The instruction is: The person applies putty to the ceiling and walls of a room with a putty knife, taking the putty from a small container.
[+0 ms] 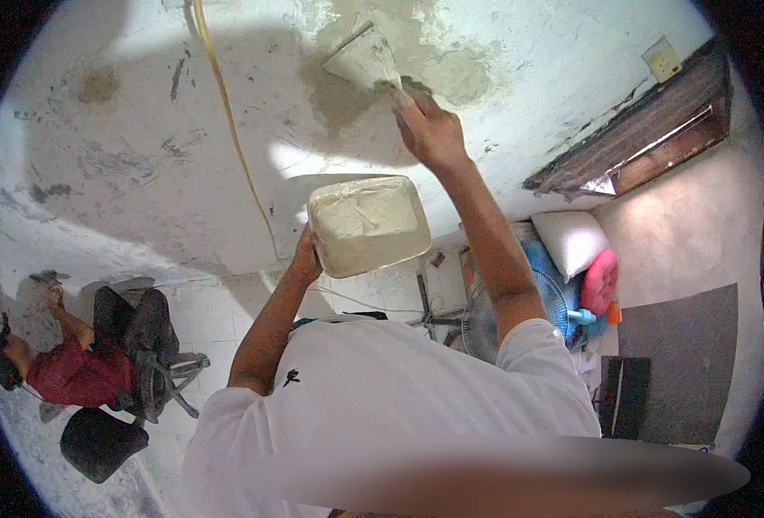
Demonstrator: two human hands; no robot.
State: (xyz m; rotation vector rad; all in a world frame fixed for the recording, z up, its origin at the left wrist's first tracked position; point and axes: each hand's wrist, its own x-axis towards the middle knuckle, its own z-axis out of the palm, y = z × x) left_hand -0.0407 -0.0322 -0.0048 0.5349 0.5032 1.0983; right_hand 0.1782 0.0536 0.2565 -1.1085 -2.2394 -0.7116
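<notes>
My right hand is raised to the wall and closed round the handle of a wide putty knife. Its flat, smeared blade lies against or very near a damp grey-beige patch; I cannot tell whether it touches. Lower down, my left hand grips the left side of a rectangular plastic tub. Pale paste or residue coats the tub's inside. The fingers behind the tub are mostly hidden.
A yellowish cable runs down the wall. At right are a wooden-framed opening, a fan, a white pillow and a pink cushion. On the left, another person in a dark red shirt sits by the wall.
</notes>
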